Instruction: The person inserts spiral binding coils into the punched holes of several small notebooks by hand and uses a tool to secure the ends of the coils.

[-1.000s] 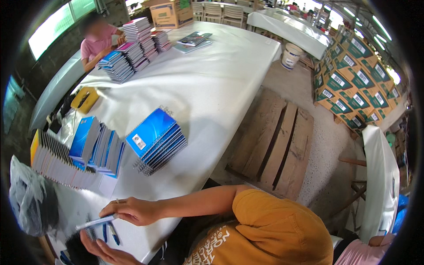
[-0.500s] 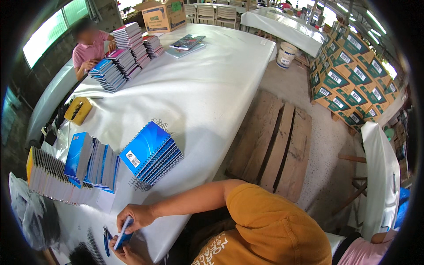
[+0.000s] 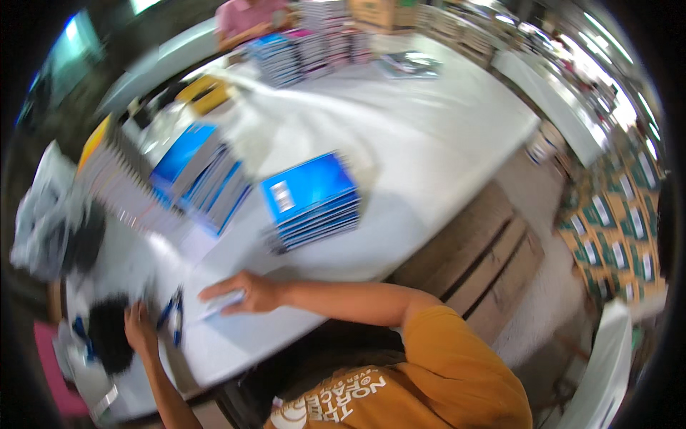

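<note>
The right hand's point(image 3: 256, 292) fingers are closed on a thin, pale notebook point(image 3: 225, 304), held low over the counter point(image 3: 214, 343) close to its near edge. The left hand point(image 3: 140, 329) rests at the right side of a black, bristly heap point(image 3: 111, 334) toward the counter's left end; blur hides whether its fingers grip anything there. The notebook should be light and fairly stiff along its covers, though its loose pages could fan; smooth covers may slide, so a flat pinch across both, clear of any binding, seems best. The heap looks springy and apt to tangle, better lifted from its edge. Between the 2 hands lies a blue tool point(image 3: 171, 316), near enough to be knocked. Farther in from the near edge sits a blue stack point(image 3: 311, 187) of spiral-bound books, just beyond the right forearm. To its left, leaning books point(image 3: 191, 161) press against a row of spiral books point(image 3: 125, 182), and a plastic bag point(image 3: 48, 214) stands at the left edge, crowding that corner. Past these lies a yellow box point(image 3: 203, 93); at the opposite edge, a co-worker point(image 3: 244, 20) sits behind piled books point(image 3: 275, 58), with a carton point(image 3: 386, 13) beyond.
</note>
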A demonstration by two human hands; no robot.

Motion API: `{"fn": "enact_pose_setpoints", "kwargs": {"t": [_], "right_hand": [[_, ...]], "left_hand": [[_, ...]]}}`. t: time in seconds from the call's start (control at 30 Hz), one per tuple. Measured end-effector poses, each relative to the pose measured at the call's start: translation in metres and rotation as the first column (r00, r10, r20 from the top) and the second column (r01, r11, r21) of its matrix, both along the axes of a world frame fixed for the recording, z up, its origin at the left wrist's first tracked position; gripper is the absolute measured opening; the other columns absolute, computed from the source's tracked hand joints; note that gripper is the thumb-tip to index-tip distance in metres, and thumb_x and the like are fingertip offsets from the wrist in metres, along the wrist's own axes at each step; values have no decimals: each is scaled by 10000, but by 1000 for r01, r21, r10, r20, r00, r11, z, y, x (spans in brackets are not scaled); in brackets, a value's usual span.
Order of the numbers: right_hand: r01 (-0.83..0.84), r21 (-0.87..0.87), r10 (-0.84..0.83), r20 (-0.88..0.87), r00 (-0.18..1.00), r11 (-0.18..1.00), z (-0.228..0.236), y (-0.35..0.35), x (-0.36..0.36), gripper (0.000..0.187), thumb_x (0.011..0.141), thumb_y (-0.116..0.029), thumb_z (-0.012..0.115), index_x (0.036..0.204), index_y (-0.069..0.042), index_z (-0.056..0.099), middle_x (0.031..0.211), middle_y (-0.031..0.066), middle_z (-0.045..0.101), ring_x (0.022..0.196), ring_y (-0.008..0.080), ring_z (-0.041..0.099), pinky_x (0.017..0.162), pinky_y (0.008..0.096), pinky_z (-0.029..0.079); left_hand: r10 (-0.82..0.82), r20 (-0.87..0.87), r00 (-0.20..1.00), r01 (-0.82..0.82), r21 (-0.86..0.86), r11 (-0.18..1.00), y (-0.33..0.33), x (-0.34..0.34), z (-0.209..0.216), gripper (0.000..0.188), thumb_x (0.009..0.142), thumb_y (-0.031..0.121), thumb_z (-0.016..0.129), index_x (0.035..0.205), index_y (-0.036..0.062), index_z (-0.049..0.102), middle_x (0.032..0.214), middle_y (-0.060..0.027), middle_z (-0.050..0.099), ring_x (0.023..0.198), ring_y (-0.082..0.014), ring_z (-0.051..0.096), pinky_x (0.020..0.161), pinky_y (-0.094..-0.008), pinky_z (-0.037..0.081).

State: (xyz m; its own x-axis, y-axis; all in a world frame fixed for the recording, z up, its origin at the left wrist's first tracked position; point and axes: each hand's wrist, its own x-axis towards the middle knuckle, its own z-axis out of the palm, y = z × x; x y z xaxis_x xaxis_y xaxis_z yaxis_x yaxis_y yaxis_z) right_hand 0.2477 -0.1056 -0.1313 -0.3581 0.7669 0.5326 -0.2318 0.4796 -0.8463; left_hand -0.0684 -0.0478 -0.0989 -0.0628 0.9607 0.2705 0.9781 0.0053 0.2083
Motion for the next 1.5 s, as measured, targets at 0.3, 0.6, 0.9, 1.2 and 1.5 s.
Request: {"fn": "enact_pose_setpoints", "kwargs": {"t": [0.3,0.6,0.9,1.2,1.5], "right_hand": [[35,-241,-8,110,994,970,-1,1,-1,277,849,-76,610,1124,-40,609,1078,61,630,977,108,546,865,241,424],[32,-331,3,103,995,943,3,2,-4,284,850,-83,610,1121,0,597,1070,55,625,951,97,547,857,230,426],[31,-246,5,144,990,969,5,3,-1,273,860,-93,604,1118,-5,602,1055,65,635,951,94,551,860,234,429],[56,-182,-18,203,979,982,2,0,-2,259,866,-87,595,1111,-3,603,1017,76,655,864,96,577,779,227,458],[171,77,-186,272,944,982,6,-19,-10,252,856,-76,592,1098,-8,606,982,147,659,805,171,639,726,255,484]], "left_hand": [[-261,652,712,370,-33,928,-46,40,53,278,953,278,448,890,30,556,760,-2,496,689,-98,409,647,-234,385],[-208,778,594,494,-148,857,-62,63,23,361,974,329,382,808,29,496,677,23,348,616,-68,292,556,-218,300],[302,866,397,535,-486,691,-48,66,36,432,961,403,385,734,53,496,540,31,331,455,-72,283,408,-214,242],[-496,534,684,570,33,821,-51,66,60,184,794,159,675,921,44,606,793,1,568,814,-149,523,707,-260,420],[-311,-394,865,432,270,860,-78,88,16,993,736,638,535,1355,-77,230,1439,-274,138,1346,-444,64,1078,-530,25]]}}
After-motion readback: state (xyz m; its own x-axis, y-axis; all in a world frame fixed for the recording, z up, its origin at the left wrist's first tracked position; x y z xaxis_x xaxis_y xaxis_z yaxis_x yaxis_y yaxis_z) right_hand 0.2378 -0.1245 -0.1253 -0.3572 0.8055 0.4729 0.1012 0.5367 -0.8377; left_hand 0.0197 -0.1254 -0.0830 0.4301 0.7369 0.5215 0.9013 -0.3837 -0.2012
